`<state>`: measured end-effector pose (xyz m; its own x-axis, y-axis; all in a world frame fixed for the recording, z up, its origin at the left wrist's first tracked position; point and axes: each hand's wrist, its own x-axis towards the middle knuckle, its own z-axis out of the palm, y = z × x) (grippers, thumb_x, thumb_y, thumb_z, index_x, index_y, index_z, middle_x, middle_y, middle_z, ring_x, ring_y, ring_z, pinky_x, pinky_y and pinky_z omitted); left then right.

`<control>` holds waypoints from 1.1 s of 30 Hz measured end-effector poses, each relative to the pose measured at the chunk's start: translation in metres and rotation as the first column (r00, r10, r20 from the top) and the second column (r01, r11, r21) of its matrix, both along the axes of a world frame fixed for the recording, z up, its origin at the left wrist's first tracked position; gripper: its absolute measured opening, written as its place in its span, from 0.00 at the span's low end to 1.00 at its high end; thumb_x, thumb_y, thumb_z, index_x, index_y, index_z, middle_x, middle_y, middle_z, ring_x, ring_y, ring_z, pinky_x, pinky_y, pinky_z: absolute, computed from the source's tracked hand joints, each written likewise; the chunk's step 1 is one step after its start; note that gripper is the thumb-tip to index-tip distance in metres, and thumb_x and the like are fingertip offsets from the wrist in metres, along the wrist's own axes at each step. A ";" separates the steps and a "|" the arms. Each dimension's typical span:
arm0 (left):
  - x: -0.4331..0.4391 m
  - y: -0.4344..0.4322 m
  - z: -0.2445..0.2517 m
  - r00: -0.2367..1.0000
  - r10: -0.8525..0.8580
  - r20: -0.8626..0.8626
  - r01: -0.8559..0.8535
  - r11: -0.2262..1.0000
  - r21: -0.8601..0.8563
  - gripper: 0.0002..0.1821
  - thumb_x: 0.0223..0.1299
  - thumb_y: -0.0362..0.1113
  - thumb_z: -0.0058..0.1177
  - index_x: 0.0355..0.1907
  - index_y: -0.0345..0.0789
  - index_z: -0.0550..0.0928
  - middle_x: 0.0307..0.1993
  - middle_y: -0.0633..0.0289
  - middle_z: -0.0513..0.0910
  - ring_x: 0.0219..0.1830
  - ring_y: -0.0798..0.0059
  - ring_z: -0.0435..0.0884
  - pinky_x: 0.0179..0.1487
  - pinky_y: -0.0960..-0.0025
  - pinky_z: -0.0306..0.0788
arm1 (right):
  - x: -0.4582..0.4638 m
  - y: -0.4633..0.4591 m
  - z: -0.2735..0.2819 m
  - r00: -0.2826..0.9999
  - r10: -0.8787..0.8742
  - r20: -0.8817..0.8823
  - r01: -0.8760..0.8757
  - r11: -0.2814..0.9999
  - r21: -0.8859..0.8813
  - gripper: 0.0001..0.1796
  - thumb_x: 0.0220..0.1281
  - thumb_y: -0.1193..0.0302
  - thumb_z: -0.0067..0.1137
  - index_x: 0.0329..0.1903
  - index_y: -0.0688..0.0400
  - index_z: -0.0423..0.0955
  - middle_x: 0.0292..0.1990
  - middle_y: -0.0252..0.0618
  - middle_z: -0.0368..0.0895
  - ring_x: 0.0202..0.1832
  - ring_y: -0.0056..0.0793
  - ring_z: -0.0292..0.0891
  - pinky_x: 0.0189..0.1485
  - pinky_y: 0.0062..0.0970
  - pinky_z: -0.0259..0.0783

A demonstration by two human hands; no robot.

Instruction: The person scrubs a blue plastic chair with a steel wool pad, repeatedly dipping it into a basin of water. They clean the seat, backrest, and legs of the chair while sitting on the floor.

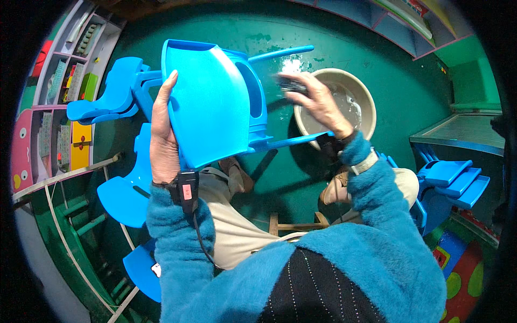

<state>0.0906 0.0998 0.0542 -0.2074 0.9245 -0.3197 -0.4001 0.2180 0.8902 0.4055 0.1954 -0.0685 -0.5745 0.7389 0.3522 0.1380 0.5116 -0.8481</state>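
My left hand (163, 129) grips the edge of a small blue plastic chair (210, 109), with the thumb lying over the rim. The chair is held up and tipped over, and two of its legs point right. My right hand (321, 101) is closed around a small dark object (291, 84), too blurred to name surely. That hand is to the right of the chair, apart from its panel and above the near side of a round beige basin (372, 103). Cloudy water (350, 103) stands in the basin, partly hidden by the hand and wrist.
More blue chairs stand to the left (117, 93) and nearer me (125, 198). Stacked blue chairs (452, 177) are at the right. Toy shelves (58, 91) line the left wall. Water wets the green floor (258, 38); a wooden stool (297, 227) is beneath me.
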 end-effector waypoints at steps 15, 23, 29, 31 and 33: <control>-0.009 0.004 -0.010 0.993 0.018 -0.119 -0.015 1.000 0.020 0.36 0.57 0.48 0.55 0.66 0.32 0.67 0.48 0.48 0.78 0.46 0.63 0.83 0.43 0.67 0.82 | -0.162 0.069 0.025 0.955 0.203 0.218 -0.275 0.882 0.383 0.28 0.61 0.80 0.58 0.65 0.50 0.73 0.63 0.44 0.74 0.65 0.47 0.69 0.68 0.44 0.67; -0.004 0.005 -0.007 0.977 0.048 -0.210 -0.031 0.996 0.082 0.33 0.56 0.44 0.53 0.64 0.34 0.69 0.48 0.50 0.78 0.44 0.66 0.83 0.44 0.68 0.80 | -0.156 0.055 0.041 0.926 0.176 0.334 -0.274 0.921 0.275 0.32 0.62 0.83 0.52 0.69 0.50 0.68 0.67 0.43 0.70 0.67 0.47 0.67 0.71 0.46 0.64; -0.010 0.002 -0.008 0.980 0.027 -0.197 -0.015 0.998 0.060 0.32 0.55 0.43 0.53 0.63 0.33 0.70 0.47 0.50 0.78 0.43 0.66 0.82 0.44 0.68 0.80 | -0.158 0.058 0.041 0.972 0.069 0.223 -0.163 0.885 0.436 0.29 0.57 0.80 0.48 0.63 0.50 0.74 0.64 0.39 0.75 0.63 0.45 0.71 0.62 0.42 0.73; -0.014 -0.001 -0.009 0.976 0.057 -0.209 -0.046 0.997 0.054 0.32 0.55 0.43 0.52 0.63 0.32 0.70 0.48 0.50 0.78 0.44 0.66 0.83 0.44 0.67 0.81 | -0.157 0.055 0.042 0.976 0.127 0.177 -0.196 0.866 0.459 0.29 0.56 0.81 0.49 0.63 0.50 0.75 0.63 0.38 0.76 0.63 0.45 0.72 0.62 0.42 0.73; -0.017 -0.001 -0.012 0.982 0.039 -0.187 -0.027 0.997 0.069 0.32 0.55 0.43 0.52 0.63 0.32 0.70 0.48 0.49 0.78 0.44 0.65 0.83 0.44 0.67 0.81 | -0.150 0.049 0.044 0.870 0.225 0.438 -0.356 0.903 0.242 0.32 0.58 0.86 0.48 0.65 0.51 0.73 0.64 0.44 0.75 0.64 0.47 0.71 0.68 0.44 0.68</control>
